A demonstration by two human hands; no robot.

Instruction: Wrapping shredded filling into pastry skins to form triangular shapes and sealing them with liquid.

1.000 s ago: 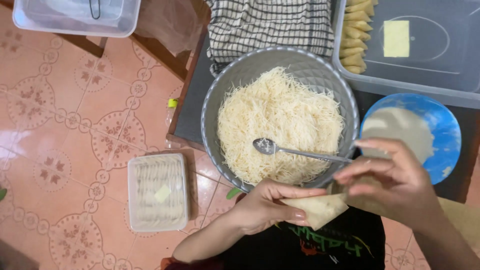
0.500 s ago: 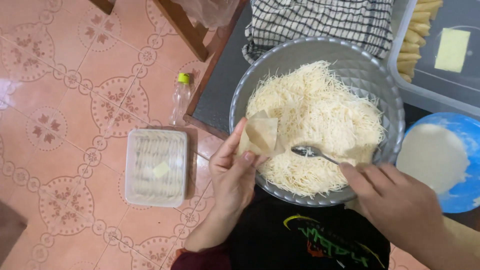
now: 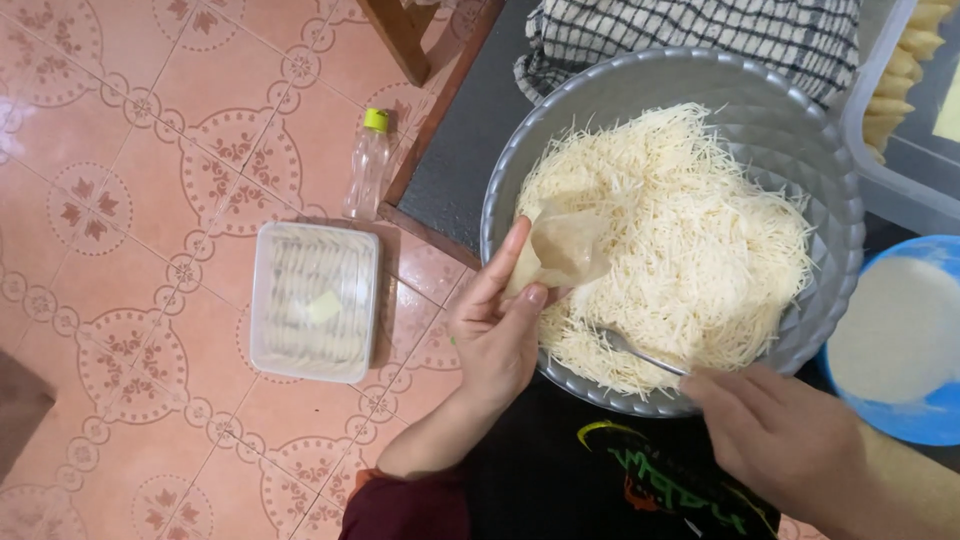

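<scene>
Head view: left hand (image 3: 497, 335) fingers pinch wrapper (image 3: 562, 250) cone; right hand (image 3: 778, 432) grips spoon (image 3: 640, 352). Risk: shreds (image 3: 680, 240) spill, thin wrapper tears.

A thin, translucent, matt wrapper (image 3: 565, 250) is seen pinched in the left hand (image 3: 497, 325). A glossy metal spoon (image 3: 640, 352) is held by the right hand (image 3: 770, 430). The bowl (image 3: 800, 150) is shown as grey, ribbed and faintly shiny, whether metal or plastic cannot be told. The shreds (image 3: 690, 240) are seen pale and stringy. Clear smooth plastic is noted on the box (image 3: 315, 300) and bottle (image 3: 367, 165). Woven checked cloth (image 3: 700, 35) is seen, glazed patterned tiles (image 3: 150, 130), and a glossy blue plate (image 3: 935, 420).
</scene>
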